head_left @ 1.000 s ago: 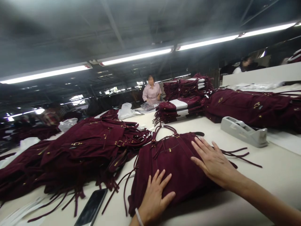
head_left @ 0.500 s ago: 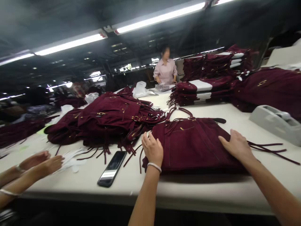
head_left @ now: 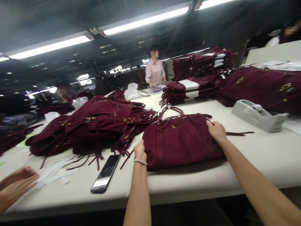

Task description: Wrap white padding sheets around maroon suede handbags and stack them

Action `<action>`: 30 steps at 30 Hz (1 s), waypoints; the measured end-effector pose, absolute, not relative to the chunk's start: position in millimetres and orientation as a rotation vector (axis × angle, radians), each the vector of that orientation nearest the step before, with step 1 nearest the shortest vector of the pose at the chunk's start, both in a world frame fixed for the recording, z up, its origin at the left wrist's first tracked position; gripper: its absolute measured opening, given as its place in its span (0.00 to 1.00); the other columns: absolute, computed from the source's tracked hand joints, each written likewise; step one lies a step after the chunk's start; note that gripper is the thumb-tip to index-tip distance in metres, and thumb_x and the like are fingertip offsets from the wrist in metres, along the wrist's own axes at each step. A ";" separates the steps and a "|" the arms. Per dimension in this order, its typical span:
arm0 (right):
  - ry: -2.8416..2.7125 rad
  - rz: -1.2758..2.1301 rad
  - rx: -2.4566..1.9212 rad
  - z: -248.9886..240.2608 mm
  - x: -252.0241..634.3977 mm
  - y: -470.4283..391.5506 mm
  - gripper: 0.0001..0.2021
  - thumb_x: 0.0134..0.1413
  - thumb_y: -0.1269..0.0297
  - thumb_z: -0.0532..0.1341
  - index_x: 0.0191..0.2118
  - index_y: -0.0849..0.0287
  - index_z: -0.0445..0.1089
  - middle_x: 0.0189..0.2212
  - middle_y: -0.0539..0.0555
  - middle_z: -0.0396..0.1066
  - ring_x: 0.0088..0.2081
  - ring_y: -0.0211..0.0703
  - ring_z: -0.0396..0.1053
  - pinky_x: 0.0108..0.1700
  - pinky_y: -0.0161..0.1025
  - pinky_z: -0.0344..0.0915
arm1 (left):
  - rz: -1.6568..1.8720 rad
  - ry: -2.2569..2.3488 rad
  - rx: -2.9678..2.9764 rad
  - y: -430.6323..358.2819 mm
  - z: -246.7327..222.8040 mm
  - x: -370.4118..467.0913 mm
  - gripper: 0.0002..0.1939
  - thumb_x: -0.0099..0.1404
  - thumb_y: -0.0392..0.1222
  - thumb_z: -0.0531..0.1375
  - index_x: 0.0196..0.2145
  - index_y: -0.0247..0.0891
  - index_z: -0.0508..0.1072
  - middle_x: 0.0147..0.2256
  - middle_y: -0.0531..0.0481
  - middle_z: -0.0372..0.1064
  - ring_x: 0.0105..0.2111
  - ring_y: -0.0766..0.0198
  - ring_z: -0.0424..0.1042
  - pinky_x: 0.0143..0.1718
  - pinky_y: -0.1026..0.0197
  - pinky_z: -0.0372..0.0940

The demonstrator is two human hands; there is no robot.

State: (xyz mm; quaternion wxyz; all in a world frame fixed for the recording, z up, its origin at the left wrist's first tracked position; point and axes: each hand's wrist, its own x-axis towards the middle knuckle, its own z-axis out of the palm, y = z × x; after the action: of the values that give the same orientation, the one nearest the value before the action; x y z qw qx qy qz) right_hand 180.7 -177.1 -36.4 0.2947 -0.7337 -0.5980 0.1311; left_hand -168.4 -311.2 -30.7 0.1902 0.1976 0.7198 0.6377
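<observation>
A burgundy handbag (head_left: 181,141) with thin ties, a small zip and looped handles lies flat on the pale table in front of me. My left hand (head_left: 140,150) grips its left edge, the fingers curled behind the fabric and partly hidden. At the bag's upper right edge, my right hand (head_left: 216,130) pinches the material, thumb on the near side. Dark thin straps (head_left: 240,133) trail out to the right past that hand. Close to my left forearm lies a black phone (head_left: 105,174).
More burgundy bags (head_left: 94,122) are heaped to the left, and a stack with white bands (head_left: 190,89) stands behind. A grey tape dispenser (head_left: 258,116) sits at right. A co-worker's hands (head_left: 18,185) are beside white strips (head_left: 56,169). Another person (head_left: 154,70) stands across the table.
My hands have gone from resting on the bag's front to gripping its two side edges. The bag's sides look drawn in. The camera view has turned slightly right.
</observation>
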 end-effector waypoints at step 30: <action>-2.438 0.223 -1.598 -67.2 201.5 -164.4 0.32 0.66 0.51 0.41 0.70 0.62 0.47 0.70 0.59 0.42 0.69 0.49 0.41 0.67 0.54 0.44 | 0.162 2.383 2.304 -309.9 -63.8 -184.3 0.30 0.70 0.46 0.49 0.65 0.26 0.54 0.65 0.28 0.49 0.66 0.46 0.50 0.62 0.46 0.55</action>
State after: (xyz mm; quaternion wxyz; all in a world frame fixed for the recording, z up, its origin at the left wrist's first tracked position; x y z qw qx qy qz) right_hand 201.5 -164.4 -67.2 0.1087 -0.5433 -0.8290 0.0759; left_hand -184.3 -309.9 -63.8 -0.0884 0.6916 0.7152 0.0487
